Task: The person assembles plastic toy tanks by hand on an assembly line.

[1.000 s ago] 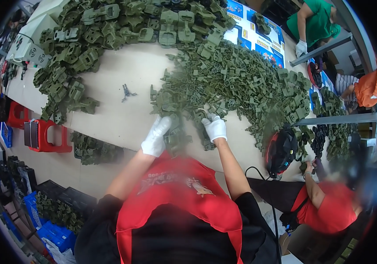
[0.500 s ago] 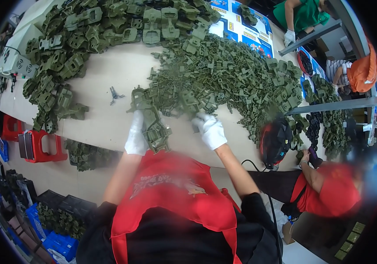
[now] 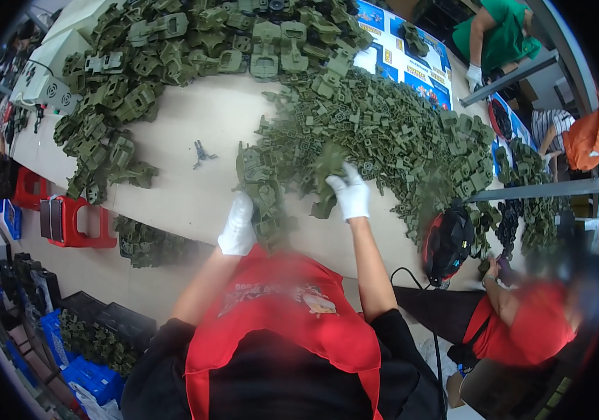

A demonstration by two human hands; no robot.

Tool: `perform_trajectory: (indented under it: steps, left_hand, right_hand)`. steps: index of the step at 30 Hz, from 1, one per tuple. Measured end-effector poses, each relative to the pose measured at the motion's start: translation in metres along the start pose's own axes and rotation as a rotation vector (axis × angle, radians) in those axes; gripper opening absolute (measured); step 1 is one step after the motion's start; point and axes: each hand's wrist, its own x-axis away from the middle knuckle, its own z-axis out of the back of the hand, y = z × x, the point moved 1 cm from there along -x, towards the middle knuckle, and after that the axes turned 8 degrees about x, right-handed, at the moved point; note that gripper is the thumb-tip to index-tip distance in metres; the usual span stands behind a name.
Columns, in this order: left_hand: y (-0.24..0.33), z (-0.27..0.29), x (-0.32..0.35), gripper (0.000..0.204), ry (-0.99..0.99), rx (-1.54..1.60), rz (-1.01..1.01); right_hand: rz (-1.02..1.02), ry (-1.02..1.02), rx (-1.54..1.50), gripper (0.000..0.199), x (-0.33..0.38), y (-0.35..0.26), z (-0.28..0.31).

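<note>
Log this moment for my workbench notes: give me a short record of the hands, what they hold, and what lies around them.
left hand: white-gloved left hand grips a stack of green plastic parts at the near table edge
right hand: white-gloved right hand pinches a green part at the edge of the pile
pile: heap of small green parts spread over the table
far parts: bigger green pieces along the far side
loose item: small grey piece alone on bare table
stool: red stool on the left
others: person in red on the right
</note>
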Motion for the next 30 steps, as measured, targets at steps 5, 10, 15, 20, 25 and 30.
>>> perform_trajectory:
  steps: [5, 10, 15, 20, 25, 30]
  left_hand:
    - [0.007, -0.028, 0.007, 0.115, -0.075, -0.126, -0.126]
    - [0.014, -0.059, 0.006, 0.116, -0.189, -0.173, -0.314]
    - [0.024, -0.064, 0.013, 0.123, -0.171, -0.184, -0.279]
    - [0.021, -0.051, 0.014, 0.118, -0.210, -0.105, -0.115]
    - [0.018, -0.047, 0.011, 0.117, -0.172, -0.157, -0.256]
    - [0.021, -0.045, 0.009, 0.119, -0.194, -0.217, -0.214]
  right_hand:
    - [-0.037, -0.249, -0.252, 0.061, 0.052, -0.173, 0.077]
    - [0.508, -0.144, 0.484, 0.059, 0.086, -0.231, 0.062]
    - [0.512, -0.149, 0.567, 0.047, 0.098, -0.252, 0.064]
    - [0.664, -0.123, 0.478, 0.028, 0.099, -0.244, 0.058]
    - [0.605, -0.170, 0.569, 0.027, 0.097, -0.251, 0.066]
    - [0.612, -0.183, 0.545, 0.022, 0.099, -0.263, 0.072]
